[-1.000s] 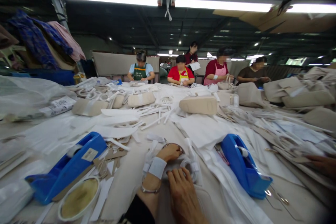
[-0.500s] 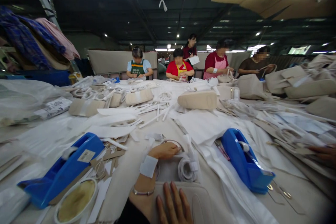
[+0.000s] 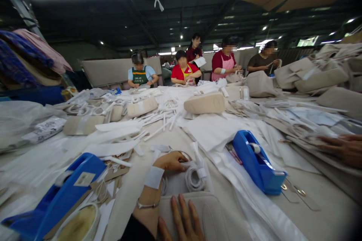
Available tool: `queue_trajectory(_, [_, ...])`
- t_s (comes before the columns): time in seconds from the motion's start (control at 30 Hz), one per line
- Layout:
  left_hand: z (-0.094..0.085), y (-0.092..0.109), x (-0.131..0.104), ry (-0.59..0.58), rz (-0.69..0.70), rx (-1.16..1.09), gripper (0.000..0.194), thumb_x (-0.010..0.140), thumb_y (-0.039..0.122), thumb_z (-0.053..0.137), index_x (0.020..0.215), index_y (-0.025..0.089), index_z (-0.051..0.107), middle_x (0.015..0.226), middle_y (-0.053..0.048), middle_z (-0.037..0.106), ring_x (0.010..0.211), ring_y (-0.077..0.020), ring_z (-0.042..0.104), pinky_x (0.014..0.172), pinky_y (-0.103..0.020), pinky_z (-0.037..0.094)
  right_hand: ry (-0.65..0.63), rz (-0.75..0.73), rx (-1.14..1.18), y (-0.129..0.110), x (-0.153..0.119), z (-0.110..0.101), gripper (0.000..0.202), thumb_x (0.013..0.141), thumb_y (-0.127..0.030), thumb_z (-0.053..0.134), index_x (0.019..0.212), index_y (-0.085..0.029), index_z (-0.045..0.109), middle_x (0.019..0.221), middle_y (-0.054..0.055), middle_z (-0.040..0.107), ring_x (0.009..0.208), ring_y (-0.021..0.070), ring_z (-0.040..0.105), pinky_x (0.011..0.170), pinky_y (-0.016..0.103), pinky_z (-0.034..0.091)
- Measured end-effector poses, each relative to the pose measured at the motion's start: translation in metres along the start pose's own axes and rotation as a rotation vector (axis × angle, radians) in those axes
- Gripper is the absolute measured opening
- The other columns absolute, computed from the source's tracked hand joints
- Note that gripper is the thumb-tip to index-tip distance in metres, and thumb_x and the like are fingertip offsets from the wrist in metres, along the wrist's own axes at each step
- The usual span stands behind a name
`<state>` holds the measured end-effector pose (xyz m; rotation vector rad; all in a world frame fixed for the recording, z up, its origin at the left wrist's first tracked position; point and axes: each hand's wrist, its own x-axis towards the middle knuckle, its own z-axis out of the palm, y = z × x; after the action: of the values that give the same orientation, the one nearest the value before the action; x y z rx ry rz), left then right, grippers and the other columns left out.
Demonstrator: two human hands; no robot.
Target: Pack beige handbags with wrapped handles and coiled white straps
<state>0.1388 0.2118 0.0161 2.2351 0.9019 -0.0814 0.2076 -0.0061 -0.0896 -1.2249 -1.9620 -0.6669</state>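
My left hand [image 3: 169, 161] reaches forward with its fingers curled on the top edge of a beige bag [image 3: 209, 214] that lies flat in front of me; a white patch is stuck on that wrist and a bangle sits lower on the arm. My right hand [image 3: 182, 223] lies flat and spread on the bag's near panel. The bag's white-wrapped coiled handle [image 3: 195, 176] rests just right of my left fingers.
Blue tape dispensers stand at the left [image 3: 60, 196] and right [image 3: 254, 161]. A round tin [image 3: 76, 224] sits near the left one. White paper strips and beige bags [image 3: 205, 102] cover the table. Another person's hand [image 3: 343, 147] rests at the right; several workers sit opposite.
My right hand has slid back towards me and flattened on the bag panel. My left hand stays at the bag's top edge. The view has tilted and shifted slightly.
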Motion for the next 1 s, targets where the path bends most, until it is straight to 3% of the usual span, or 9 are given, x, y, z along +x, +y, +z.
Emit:
queue_trajectory(0.1, [-0.003,-0.005,0.007,-0.032,-0.052,-0.013,0.05,0.069,0.022,0.071,0.118,0.017,0.068,0.122,-0.006,0.067,0.112,-0.0239,0.06,0.1,-0.029,0.043,0.098,0.044,0.048,-0.002,0.0,0.01,0.05,0.087,-0.032,0.067,0.134,-0.027,0.049,0.142,0.023,0.048,0.13,0.0447,0.044,0.089,0.062,0.052])
queue_trajectory(0.17, [-0.006,-0.007,0.013,-0.055,-0.088,-0.016,0.051,0.067,0.022,0.072,0.118,0.017,0.068,0.121,-0.006,0.068,0.111,-0.0232,0.061,0.099,-0.028,0.044,0.067,0.01,0.063,0.004,0.005,0.009,0.051,0.089,-0.035,0.064,0.137,-0.027,0.047,0.143,0.024,0.046,0.13,0.0455,0.044,0.087,0.062,0.052])
queue_trajectory(0.37, [-0.019,-0.012,0.028,-0.082,-0.181,-0.016,0.047,0.065,0.016,0.071,0.111,0.015,0.071,0.113,-0.004,0.072,0.106,-0.022,0.063,0.093,-0.026,0.046,-0.304,-0.235,0.113,0.04,0.035,-0.016,0.058,0.093,-0.032,0.057,0.146,-0.021,0.036,0.136,0.029,0.051,0.123,0.0475,0.05,0.087,0.06,0.053])
queue_trajectory(0.57, [-0.03,-0.015,0.032,-0.057,-0.242,-0.023,0.04,0.065,0.01,0.068,0.104,0.017,0.072,0.108,0.0,0.073,0.106,-0.0204,0.063,0.09,-0.023,0.047,-0.593,-0.222,0.335,0.059,0.048,-0.018,0.072,0.093,-0.033,0.057,0.153,-0.022,0.02,0.156,0.027,0.013,0.142,0.0471,0.017,0.105,0.067,0.033])
queue_trajectory(0.7, [-0.027,-0.004,0.037,-0.025,-0.313,0.021,0.031,0.067,0.007,0.071,0.097,0.016,0.073,0.102,-0.002,0.073,0.101,-0.0211,0.064,0.089,-0.028,0.049,-0.546,-0.237,0.317,0.06,0.045,-0.015,0.07,0.095,-0.032,0.054,0.154,-0.022,0.017,0.154,0.029,0.017,0.141,0.0471,0.02,0.103,0.066,0.036])
queue_trajectory(0.8, [-0.018,0.004,0.043,0.028,-0.356,0.068,0.014,0.081,0.02,0.07,0.093,0.013,0.069,0.099,-0.006,0.07,0.097,-0.0207,0.065,0.09,-0.037,0.051,-0.464,-0.25,0.242,0.059,0.044,-0.014,0.062,0.096,-0.03,0.051,0.152,-0.024,0.024,0.154,0.027,0.023,0.139,0.0457,0.027,0.101,0.063,0.041])
queue_trajectory(0.9, [-0.008,0.004,0.042,0.102,-0.313,0.057,0.021,0.092,0.034,0.061,0.095,0.013,0.066,0.102,-0.007,0.068,0.096,-0.0191,0.064,0.09,-0.041,0.05,-0.389,-0.255,0.184,0.056,0.042,-0.01,0.054,0.098,-0.034,0.049,0.148,-0.023,0.033,0.152,0.024,0.031,0.137,0.0432,0.035,0.1,0.059,0.045])
queue_trajectory(1.0, [-0.004,-0.002,0.032,0.135,-0.211,-0.019,0.018,0.086,0.027,0.06,0.09,0.012,0.069,0.094,-0.006,0.07,0.092,-0.0211,0.064,0.083,-0.035,0.05,-0.372,-0.214,0.168,0.054,0.038,-0.001,0.046,0.098,-0.034,0.046,0.142,-0.018,0.043,0.146,0.018,0.044,0.132,0.0379,0.044,0.099,0.052,0.048])
